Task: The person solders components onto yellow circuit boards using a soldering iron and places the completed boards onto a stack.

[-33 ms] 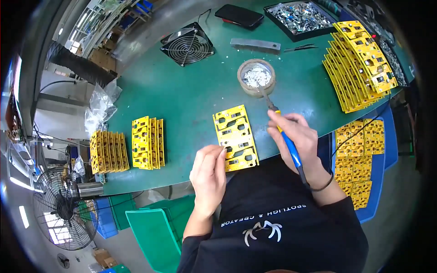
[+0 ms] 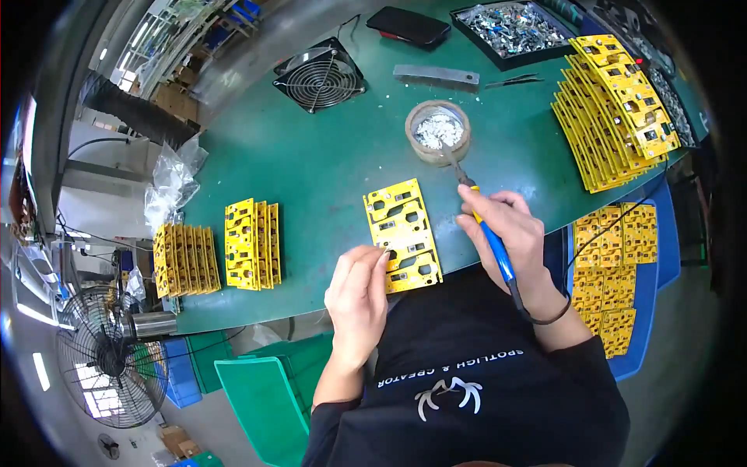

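Observation:
My right hand (image 2: 510, 237) grips a soldering iron (image 2: 498, 253) with a blue and yellow handle. Its tip reaches into a round tan dish (image 2: 415, 149) with white bits (image 2: 438, 130) inside. A yellow circuit board panel (image 2: 405, 222) with cut-outs and small parts lies flat on the table in front of me. At its left edge my left hand (image 2: 358, 292) is closed in a pinch, fingertips touching or just over the panel. What those fingertips hold, if anything, is too small to make out.
Yellow panels stand in stacks at the left (image 2: 187, 261), beside them (image 2: 253, 245), and at the far right (image 2: 615, 117). Behind the dish lie a metal bar (image 2: 436, 78), tweezers (image 2: 513, 81), a small fan (image 2: 320, 78), a phone (image 2: 408, 27) and a parts tray (image 2: 510, 58). The iron's cord passes my right wrist.

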`<state>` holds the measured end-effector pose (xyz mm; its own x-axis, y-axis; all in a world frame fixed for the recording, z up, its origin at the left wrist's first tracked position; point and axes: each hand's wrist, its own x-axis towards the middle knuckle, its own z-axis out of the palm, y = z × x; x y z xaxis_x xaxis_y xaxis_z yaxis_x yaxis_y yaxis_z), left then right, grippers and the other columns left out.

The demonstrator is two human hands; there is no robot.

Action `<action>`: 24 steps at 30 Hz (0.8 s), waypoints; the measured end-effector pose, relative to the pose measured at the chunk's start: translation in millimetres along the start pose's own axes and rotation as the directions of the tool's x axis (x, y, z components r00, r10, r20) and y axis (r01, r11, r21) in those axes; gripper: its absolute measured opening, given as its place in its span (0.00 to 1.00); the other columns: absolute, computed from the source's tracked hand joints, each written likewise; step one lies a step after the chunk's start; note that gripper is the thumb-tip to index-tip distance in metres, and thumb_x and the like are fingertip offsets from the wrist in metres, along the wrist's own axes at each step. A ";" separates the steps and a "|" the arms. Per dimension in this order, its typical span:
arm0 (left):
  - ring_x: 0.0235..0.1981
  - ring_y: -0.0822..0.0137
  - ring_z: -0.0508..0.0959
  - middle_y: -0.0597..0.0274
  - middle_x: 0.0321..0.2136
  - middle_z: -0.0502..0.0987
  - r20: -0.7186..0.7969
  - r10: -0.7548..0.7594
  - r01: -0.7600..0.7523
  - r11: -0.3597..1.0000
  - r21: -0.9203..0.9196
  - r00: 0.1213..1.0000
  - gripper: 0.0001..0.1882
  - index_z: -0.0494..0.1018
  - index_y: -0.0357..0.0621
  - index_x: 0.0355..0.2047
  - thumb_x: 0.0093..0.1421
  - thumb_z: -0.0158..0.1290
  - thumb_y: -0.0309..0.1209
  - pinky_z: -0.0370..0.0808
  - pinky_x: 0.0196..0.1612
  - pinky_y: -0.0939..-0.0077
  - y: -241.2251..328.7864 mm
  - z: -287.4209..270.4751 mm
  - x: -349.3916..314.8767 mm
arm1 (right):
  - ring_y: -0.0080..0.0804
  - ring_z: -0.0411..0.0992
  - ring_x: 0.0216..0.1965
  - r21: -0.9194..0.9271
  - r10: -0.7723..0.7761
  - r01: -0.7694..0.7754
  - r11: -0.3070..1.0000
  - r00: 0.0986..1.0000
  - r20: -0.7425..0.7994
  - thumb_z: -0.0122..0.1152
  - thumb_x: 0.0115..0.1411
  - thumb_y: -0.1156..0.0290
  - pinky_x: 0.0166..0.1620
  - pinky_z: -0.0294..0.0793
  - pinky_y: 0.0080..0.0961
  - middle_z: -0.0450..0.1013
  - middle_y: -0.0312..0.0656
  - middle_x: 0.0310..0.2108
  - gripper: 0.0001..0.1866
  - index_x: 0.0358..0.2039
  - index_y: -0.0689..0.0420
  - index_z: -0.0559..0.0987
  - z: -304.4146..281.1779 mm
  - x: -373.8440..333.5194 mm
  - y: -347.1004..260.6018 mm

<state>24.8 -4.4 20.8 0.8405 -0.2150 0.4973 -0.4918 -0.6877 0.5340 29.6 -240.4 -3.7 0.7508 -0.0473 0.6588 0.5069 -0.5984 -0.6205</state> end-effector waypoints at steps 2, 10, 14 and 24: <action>0.34 0.53 0.84 0.52 0.39 0.82 0.024 0.010 -0.010 1.000 0.007 1.000 0.05 0.80 0.35 0.40 0.64 0.61 0.18 0.82 0.37 0.66 0.9 4.2 4.8 | 0.41 0.83 0.33 -0.099 -0.034 0.029 0.995 0.998 -0.045 0.75 0.56 0.80 0.47 0.78 0.35 0.84 0.49 0.36 0.22 0.52 0.64 0.84 -0.4 1.4 0.5; 0.34 0.54 0.85 0.53 0.41 0.81 0.068 0.036 -0.044 0.992 0.115 0.997 0.06 0.81 0.35 0.42 0.64 0.62 0.20 0.83 0.35 0.65 9.0 20.6 12.0 | 0.34 0.81 0.27 0.150 -0.064 0.063 0.987 0.998 0.000 0.72 0.53 0.81 0.47 0.77 0.37 0.82 0.43 0.27 0.17 0.45 0.64 0.86 -4.2 -11.1 -18.4; 0.36 0.55 0.85 0.53 0.44 0.80 0.075 -0.008 -0.005 0.986 0.167 0.997 0.07 0.82 0.36 0.42 0.64 0.62 0.21 0.83 0.35 0.66 7.8 26.6 8.3 | 0.31 0.79 0.24 0.184 -0.043 0.035 0.982 0.998 0.042 0.74 0.51 0.78 0.46 0.76 0.37 0.82 0.39 0.27 0.17 0.43 0.60 0.86 -1.6 -15.7 -22.6; 0.37 0.52 0.86 0.51 0.46 0.80 0.054 0.041 -0.051 0.978 0.203 0.998 0.09 0.81 0.35 0.44 0.63 0.63 0.21 0.85 0.35 0.63 9.2 32.1 5.5 | 0.30 0.75 0.20 0.194 -0.056 0.051 0.980 0.998 0.018 0.74 0.48 0.78 0.44 0.76 0.36 0.76 0.35 0.20 0.17 0.41 0.59 0.87 3.6 -17.8 -21.7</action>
<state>32.2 -34.2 6.6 0.8309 -0.2799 0.4808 -0.4776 -0.8023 0.3582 6.8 -223.7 -3.5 0.7287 0.0004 0.6849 0.6172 -0.4339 -0.6564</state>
